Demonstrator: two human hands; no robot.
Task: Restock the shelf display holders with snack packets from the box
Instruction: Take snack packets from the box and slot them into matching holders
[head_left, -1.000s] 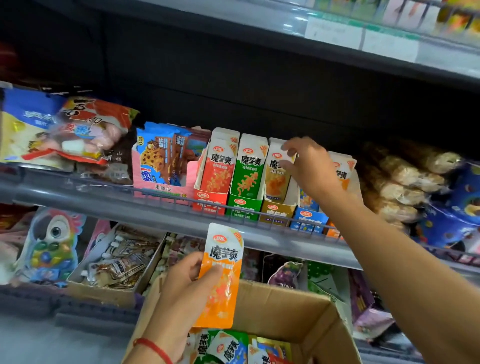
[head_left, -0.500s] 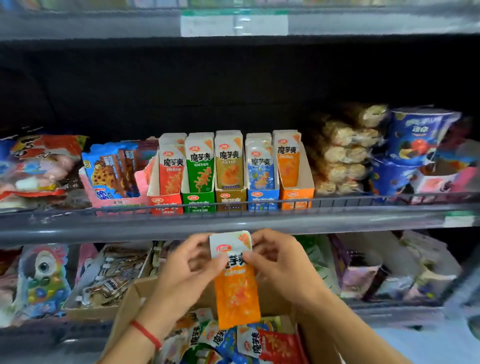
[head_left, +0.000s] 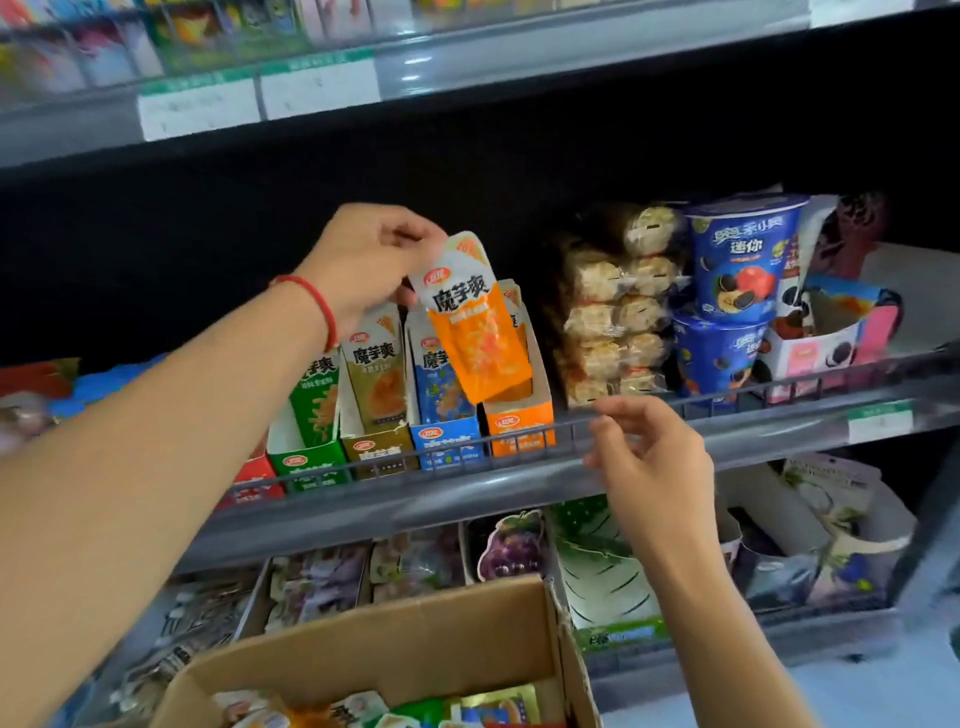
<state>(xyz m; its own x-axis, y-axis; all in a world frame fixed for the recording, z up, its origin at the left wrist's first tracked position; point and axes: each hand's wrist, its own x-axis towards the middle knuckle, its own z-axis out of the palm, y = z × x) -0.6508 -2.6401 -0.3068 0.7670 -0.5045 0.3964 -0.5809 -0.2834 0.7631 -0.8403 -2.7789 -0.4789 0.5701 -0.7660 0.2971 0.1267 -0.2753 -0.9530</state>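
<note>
A dark shop shelving unit filled the view, its grey metal middle shelf fronted by a low wire rail and lined with upright cardboard display holders. From left to right these were a red holder mostly hidden behind the forearm, a green holder, an olive-brown holder, a blue holder and an orange cardboard display holder at the right end of the row.

The left hand, a red string bracelet round its wrist, pinched the white top edge of an orange-and-white foil snack packet between thumb and fingers. The packet hung tilted, its lower end just over the opening of the orange holder and overlapping the front of the blue one; whether it touched the cardboard could not be told.

The right hand hovered in front of the shelf rail, holding nothing, its fingers loosely bent.

To the right of the holders sat clear-wrapped stacks of pale rice cakes and two stacked blue cookie cups. At the bottom edge stood an open brown cardboard box with mixed coloured packets lying inside.
</note>
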